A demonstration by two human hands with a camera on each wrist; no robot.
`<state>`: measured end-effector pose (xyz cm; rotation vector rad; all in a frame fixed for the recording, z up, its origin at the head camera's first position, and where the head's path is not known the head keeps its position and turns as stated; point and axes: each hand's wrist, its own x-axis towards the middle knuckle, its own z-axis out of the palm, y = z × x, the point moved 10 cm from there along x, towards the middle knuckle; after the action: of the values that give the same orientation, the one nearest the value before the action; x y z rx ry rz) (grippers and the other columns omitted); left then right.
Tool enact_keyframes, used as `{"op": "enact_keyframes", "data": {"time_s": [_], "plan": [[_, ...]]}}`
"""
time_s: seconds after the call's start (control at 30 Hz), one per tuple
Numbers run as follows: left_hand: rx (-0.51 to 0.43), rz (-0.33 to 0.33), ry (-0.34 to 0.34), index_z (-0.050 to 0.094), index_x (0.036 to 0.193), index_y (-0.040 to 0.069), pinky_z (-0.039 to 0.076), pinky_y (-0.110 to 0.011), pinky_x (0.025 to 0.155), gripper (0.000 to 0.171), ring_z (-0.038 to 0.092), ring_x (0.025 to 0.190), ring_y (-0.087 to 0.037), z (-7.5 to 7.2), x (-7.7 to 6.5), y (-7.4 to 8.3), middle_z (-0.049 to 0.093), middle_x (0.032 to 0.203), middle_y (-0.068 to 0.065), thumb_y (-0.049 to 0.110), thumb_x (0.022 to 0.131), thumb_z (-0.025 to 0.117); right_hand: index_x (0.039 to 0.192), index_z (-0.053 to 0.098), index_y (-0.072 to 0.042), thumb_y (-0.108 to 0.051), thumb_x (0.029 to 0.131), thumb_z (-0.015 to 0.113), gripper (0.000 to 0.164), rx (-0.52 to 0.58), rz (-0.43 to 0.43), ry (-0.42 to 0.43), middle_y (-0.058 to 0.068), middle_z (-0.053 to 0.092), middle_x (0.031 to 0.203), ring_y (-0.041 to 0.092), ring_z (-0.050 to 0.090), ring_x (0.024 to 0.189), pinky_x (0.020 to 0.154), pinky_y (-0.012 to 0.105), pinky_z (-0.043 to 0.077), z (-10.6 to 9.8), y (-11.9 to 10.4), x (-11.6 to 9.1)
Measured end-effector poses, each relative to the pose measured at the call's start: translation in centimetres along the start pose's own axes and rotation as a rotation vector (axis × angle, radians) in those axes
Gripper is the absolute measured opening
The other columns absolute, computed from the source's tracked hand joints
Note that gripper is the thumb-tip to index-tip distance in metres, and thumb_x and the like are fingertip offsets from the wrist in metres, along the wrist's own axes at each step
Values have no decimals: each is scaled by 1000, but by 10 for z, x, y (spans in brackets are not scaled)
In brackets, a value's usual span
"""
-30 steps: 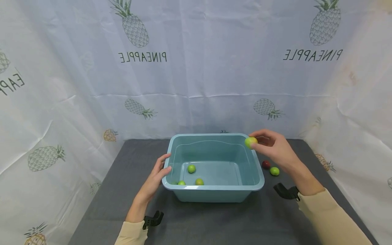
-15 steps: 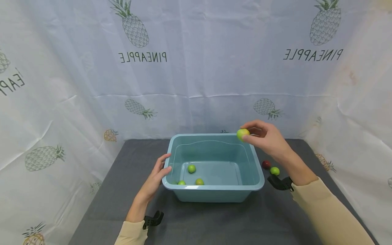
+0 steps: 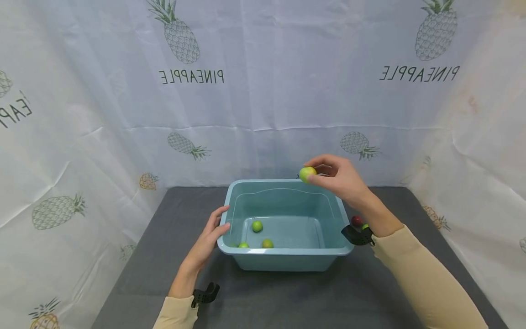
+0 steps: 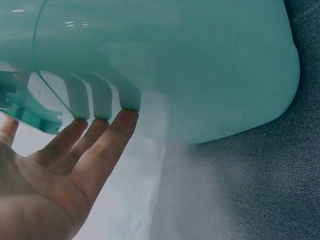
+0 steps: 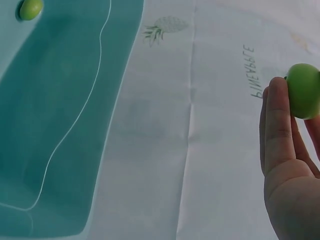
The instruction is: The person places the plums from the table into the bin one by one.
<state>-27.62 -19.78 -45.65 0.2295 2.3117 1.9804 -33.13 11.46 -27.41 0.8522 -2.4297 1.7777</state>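
A pale blue-green plastic basin (image 3: pixel 283 260) stands on the dark table. My left hand (image 3: pixel 207 240) holds its left rim; in the left wrist view several fingertips (image 4: pixel 131 114) touch the outer wall. Above the basin's back rim, my right hand (image 3: pixel 339 178) pinches a small green apple (image 3: pixel 307 174) between thumb and fingers. The right wrist view shows this apple (image 5: pixel 303 90) at the fingertips, with a dark stem spot. Inside the basin lie three green fruits, one (image 3: pixel 256 226) towards the back left, one (image 3: pixel 267 243) near the front wall, and one (image 3: pixel 243 245) partly hidden by the front rim.
To the right of the basin, a dark red fruit (image 3: pixel 356 221) and a green fruit (image 3: pixel 365 226) lie on the table (image 3: pixel 263 301), the green one mostly covered by the right wrist. A white pineapple-print cloth (image 3: pixel 279 100) hangs behind and along both sides.
My right hand has moved left and a little up with the green apple, from the basin's right rim to above its back rim. The left hand and the basin stay put.
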Motion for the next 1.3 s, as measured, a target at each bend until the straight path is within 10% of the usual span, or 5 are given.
{"op": "enact_keyframes", "data": {"time_s": [1.3], "plan": [[-10, 9, -5, 28, 156, 28, 42, -58, 98, 54, 42, 131, -48, 0, 0, -1, 34, 152, -20, 33, 107, 51, 119, 68, -5, -14, 93, 74, 28, 63, 19, -216, 11, 65, 119, 32, 65, 108, 89, 44, 51, 83, 60, 53]]}}
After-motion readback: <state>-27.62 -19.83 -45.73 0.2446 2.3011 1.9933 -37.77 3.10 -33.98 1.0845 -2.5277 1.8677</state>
